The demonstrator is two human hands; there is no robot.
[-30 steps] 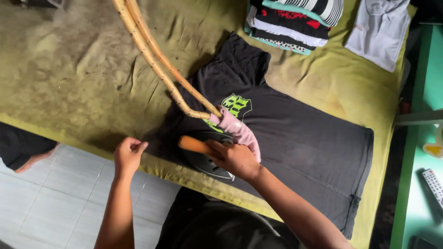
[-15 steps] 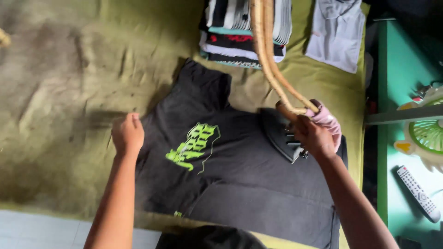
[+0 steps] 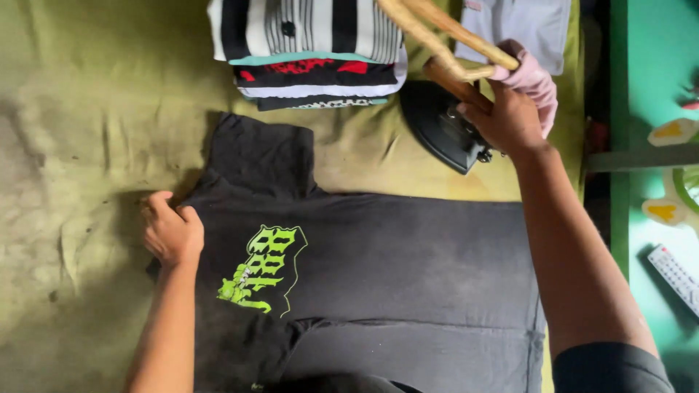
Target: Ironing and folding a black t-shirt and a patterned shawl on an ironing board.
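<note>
Head view, what is the right hand (image 3: 510,116) doing?

— Its fingers (image 3: 473,113) are wrapped tight around the wooden handle (image 3: 451,78) of a black iron (image 3: 440,131), with a pink cloth (image 3: 531,80) bunched against the grip. The iron sits on the olive cloth (image 3: 87,109), just beyond the top edge of the shirt.

— And the left hand (image 3: 171,233)?

— Curled loosely, knuckles pressed on the black T-shirt (image 3: 408,262) near its sleeve, beside the green print (image 3: 262,269). I cannot tell whether it pinches any fabric.

— Anything else nearby?

— A stack of folded clothes (image 3: 313,51) lies beyond the shirt, touching nothing of it, and a remote (image 3: 673,276) rests on the green surface at right.
</note>
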